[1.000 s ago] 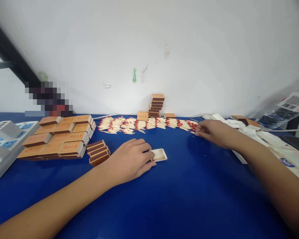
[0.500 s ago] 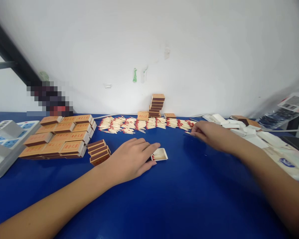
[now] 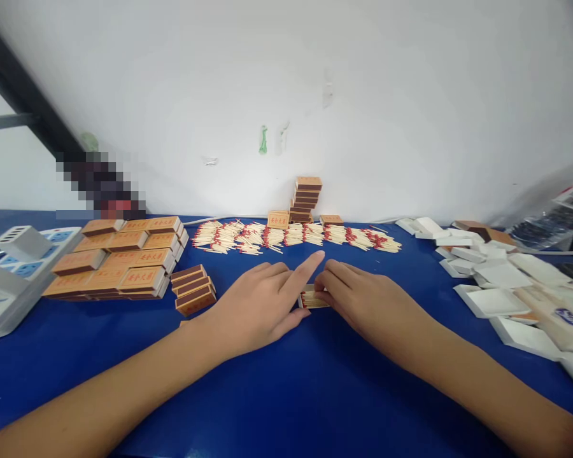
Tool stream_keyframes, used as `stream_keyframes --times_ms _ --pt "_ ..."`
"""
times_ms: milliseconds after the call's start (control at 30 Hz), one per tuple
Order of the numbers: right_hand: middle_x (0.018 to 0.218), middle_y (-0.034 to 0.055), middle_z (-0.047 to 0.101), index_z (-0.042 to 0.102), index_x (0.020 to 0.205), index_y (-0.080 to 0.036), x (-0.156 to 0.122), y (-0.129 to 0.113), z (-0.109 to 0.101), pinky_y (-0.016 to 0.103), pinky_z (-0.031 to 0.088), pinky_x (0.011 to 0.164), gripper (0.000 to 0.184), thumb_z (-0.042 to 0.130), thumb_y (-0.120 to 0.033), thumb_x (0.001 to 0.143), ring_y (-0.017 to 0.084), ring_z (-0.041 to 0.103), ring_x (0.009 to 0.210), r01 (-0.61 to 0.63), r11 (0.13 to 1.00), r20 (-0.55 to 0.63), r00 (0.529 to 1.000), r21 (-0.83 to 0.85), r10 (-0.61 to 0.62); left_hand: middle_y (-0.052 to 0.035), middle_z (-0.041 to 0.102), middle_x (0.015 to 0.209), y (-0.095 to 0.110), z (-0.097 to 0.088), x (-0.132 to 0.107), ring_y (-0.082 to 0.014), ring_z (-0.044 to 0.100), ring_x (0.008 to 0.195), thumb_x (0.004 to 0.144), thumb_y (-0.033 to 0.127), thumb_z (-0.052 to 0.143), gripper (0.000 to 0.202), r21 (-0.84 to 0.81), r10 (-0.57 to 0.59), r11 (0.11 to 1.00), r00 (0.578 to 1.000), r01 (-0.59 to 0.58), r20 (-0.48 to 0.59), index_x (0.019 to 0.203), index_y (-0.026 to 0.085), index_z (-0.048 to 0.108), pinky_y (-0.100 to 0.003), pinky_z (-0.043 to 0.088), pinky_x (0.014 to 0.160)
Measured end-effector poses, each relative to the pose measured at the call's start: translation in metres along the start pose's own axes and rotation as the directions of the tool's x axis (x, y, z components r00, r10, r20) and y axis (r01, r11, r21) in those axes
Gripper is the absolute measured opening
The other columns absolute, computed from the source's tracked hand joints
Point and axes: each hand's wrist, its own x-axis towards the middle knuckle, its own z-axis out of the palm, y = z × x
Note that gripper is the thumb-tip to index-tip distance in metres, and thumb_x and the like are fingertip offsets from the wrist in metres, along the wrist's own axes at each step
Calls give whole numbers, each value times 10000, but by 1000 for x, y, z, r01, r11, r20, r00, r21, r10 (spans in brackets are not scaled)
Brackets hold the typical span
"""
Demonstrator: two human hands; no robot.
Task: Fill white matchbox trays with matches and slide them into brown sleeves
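Observation:
A small white matchbox tray point(image 3: 308, 304) with red-headed matches in it lies on the blue table, partly hidden by my fingers. My left hand point(image 3: 260, 305) steadies its left end, thumb at the near edge and index finger stretched out above the far side. My right hand point(image 3: 351, 289) is at the tray's right end, fingertips pinched over the matches inside; how many it holds is hidden. Behind both hands runs a row of loose match piles point(image 3: 262, 236) along the wall.
Filled matchboxes point(image 3: 138, 257) are stacked at left, with a few more boxes point(image 3: 193, 291) beside my left forearm. A leaning tower of boxes point(image 3: 306, 198) stands against the wall. White trays point(image 3: 499, 273) are heaped at right. A power strip point(image 3: 33, 267) sits far left.
My right hand has moved left and nearer, from the right end of the match piles to the tray. My left index finger now reaches further out over the tray.

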Motion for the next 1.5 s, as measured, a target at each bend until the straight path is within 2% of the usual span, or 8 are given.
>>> stream_keyframes --times_ms 233,433,567,733,900,1167,1367,1500 --pt "986 62 702 641 1027 -197 -1 10 -4 311 499 599 36 615 -198 1052 205 718 784 -62 979 14 998 194 60 -71 760 1085 -1 1 -1 -282 720 986 1017 314 709 905 17 2 1000 1000 -2 11 1677 181 104 -419 594 891" --pt "971 40 675 642 996 -215 -3 17 -6 303 504 632 98 590 -135 1014 172 676 729 -108 923 71 994 370 88 -75 757 1072 -3 1 -2 -285 727 983 1020 339 710 878 31 -1 1000 999 0 43 1666 167 142 -415 589 885" --pt "949 32 683 660 984 -228 -1 23 -1 306 499 641 94 588 -198 1036 168 658 720 -199 870 86 980 451 179 -67 754 1043 -3 2 -2 -281 725 966 1021 323 708 862 27 10 1000 1000 -11 27 1665 159 160 -406 584 872" --pt "1029 96 726 721 1205 -214 -3 59 24 401 548 823 231 557 -286 1058 266 705 920 -291 899 -31 948 327 318 -43 748 985 -2 3 -2 -266 721 930 1009 312 734 862 29 26 999 999 -27 30 1652 146 184 -388 576 861" --pt "1073 133 705 759 1293 -222 -9 88 46 435 554 868 356 510 -341 1068 305 702 978 -408 890 29 911 204 411 -53 751 1027 -1 2 -2 -257 724 938 1013 312 737 870 51 56 997 997 -58 46 1648 136 169 -375 564 863" --pt "1036 114 680 752 1237 -214 -8 92 49 422 547 830 341 516 -389 1065 279 695 902 -408 878 9 908 251 420 -51 747 1021 -2 1 -2 -254 724 940 1039 312 698 840 78 60 995 996 -65 62 1648 120 153 -375 548 860" --pt "926 77 648 719 998 -226 -5 87 44 375 499 734 220 554 -365 1044 235 642 797 -384 869 -11 913 312 407 -50 748 1036 -1 1 -2 -252 725 959 1043 316 692 836 71 52 996 996 -58 77 1654 135 150 -371 541 869" --pt "884 66 640 676 979 -229 -3 86 43 370 487 712 161 586 -357 1018 233 612 774 -358 861 -20 920 362 391 -43 751 1025 -1 1 -2 -255 729 958 1040 313 696 840 63 46 997 996 -50 72 1654 140 150 -371 540 862"
